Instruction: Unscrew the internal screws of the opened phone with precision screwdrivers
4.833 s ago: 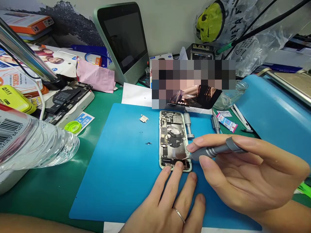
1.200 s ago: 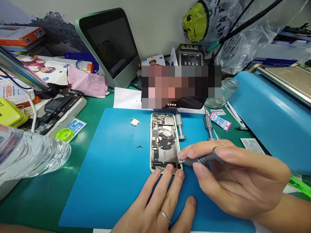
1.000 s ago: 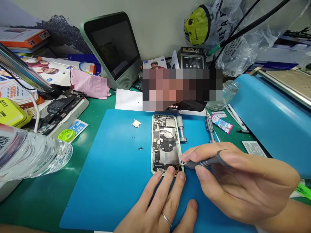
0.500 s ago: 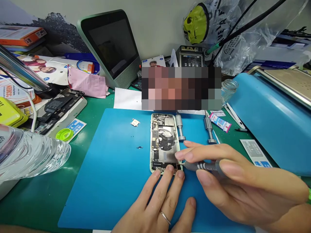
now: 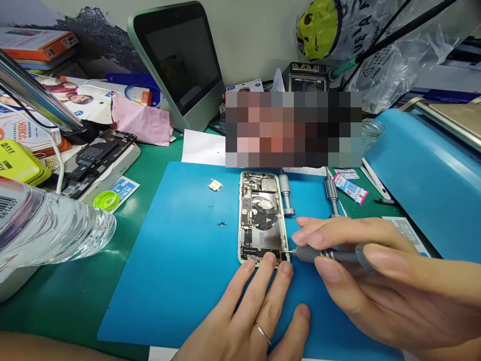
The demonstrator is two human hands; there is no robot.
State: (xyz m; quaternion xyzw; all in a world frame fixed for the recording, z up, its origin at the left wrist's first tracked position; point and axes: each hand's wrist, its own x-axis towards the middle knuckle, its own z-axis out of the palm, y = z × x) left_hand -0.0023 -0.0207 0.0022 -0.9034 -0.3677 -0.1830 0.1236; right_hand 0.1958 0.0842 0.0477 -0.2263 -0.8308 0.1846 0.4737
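Observation:
An opened phone (image 5: pixel 268 230) lies upright on a blue mat (image 5: pixel 176 260), its inner boards and plates exposed. My left hand (image 5: pixel 255 311) has its fingers spread, the fingertips resting on the phone's bottom edge. In my right hand (image 5: pixel 383 271) is a grey screwdriver (image 5: pixel 330 254), held level between thumb and fingers, its thin tip at the phone's lower right corner. Left of the phone lie a small metal plate (image 5: pixel 215 185) and a tiny dark part (image 5: pixel 222 224).
Two more grey drivers (image 5: pixel 286 195) (image 5: pixel 331 193) lie beyond my right hand. A clear bottle (image 5: pixel 56 225) and another opened phone (image 5: pixel 93 160) are at the left. A screen device (image 5: pixel 180 65) stands behind. A blue machine (image 5: pixel 428 175) fills the right.
The view has shifted, so most things appear a little further right and higher. The screwdriver has drawn slightly right, showing more of its thin tip. My left hand stays on the phone.

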